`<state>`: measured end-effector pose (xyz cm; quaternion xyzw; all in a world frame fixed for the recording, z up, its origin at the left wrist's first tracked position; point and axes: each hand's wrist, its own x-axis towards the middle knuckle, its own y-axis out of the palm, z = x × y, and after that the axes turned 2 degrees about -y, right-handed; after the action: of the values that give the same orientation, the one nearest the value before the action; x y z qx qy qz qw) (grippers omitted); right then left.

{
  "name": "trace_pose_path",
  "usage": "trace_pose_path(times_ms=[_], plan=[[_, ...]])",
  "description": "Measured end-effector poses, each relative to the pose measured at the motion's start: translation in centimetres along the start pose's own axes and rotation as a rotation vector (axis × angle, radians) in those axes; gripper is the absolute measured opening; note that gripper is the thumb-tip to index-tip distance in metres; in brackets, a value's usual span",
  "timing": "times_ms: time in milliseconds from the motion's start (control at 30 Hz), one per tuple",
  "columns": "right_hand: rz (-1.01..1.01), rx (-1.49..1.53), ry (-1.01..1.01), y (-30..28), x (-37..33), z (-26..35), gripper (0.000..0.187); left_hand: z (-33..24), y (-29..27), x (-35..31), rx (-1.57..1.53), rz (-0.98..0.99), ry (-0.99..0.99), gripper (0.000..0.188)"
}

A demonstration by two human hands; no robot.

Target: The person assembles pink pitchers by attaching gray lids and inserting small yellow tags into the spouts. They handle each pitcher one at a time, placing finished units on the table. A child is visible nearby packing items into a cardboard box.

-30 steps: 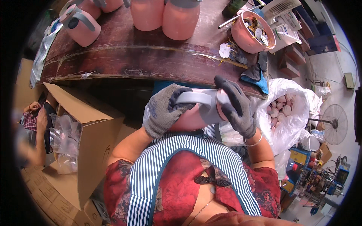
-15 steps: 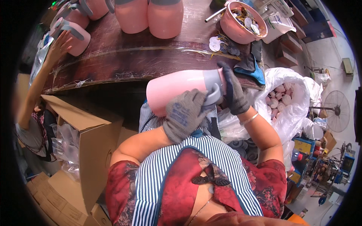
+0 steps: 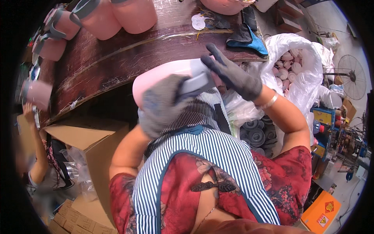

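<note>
A pink jug with a grey collar and handle (image 3: 146, 84) lies tilted on its side over my lap, its mouth end to the right. My left hand (image 3: 161, 105), in a grey knit glove and blurred by motion, is wrapped round its body beside the handle. At the mouth end is my right hand (image 3: 237, 78), gloved in grey, with its fingers stretched out and apart. Its fingertips are close to the jug's rim; whether they touch cannot be made out. The jug's mouth is mostly hidden behind that hand.
More pink jugs (image 3: 134, 15) stand along the table (image 3: 117, 58). At far left a co-worker's hand (image 3: 29, 111) holds another jug (image 3: 38, 93). A cardboard box (image 3: 99, 156) is at my left. To the right are a white bag (image 3: 311, 66) of pink parts, grey lids (image 3: 257, 136) and a fan (image 3: 350, 74).
The view has shifted. My right hand has loosened from the jug's rim and its fingers have spread. The jug has moved slightly left and up. The co-worker's hand has moved down, now with a jug.
</note>
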<state>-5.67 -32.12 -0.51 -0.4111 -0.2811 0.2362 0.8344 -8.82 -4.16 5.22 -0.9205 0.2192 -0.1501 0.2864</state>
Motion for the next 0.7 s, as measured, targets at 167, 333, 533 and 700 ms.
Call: trace_pose_path(times_ms=[167, 333, 533, 700], plan=[[0.161, 0.079, -0.432, -7.9, 3.5, 7.1, 0.090, 1.6, -4.5, -0.1, -0.669, 0.099, -0.321, 0.035], [-0.094, 0.113, -0.018, -5.1, 2.1, 6.0, 0.052, 0.0, 1.1, -1.3, -0.610, -0.135, -0.368, 0.035], [-0.327, 0.488, 0.162, -1.0, -1.0, 0.1, 0.049, -1.9, 2.1, -0.8, -0.577, 0.023, -0.438, 0.045], [-0.543, 0.570, 0.612, -2.7, -8.2, -0.5, 0.045, -0.6, 0.1, -0.9, -0.663, -0.257, -0.402, 0.045]])
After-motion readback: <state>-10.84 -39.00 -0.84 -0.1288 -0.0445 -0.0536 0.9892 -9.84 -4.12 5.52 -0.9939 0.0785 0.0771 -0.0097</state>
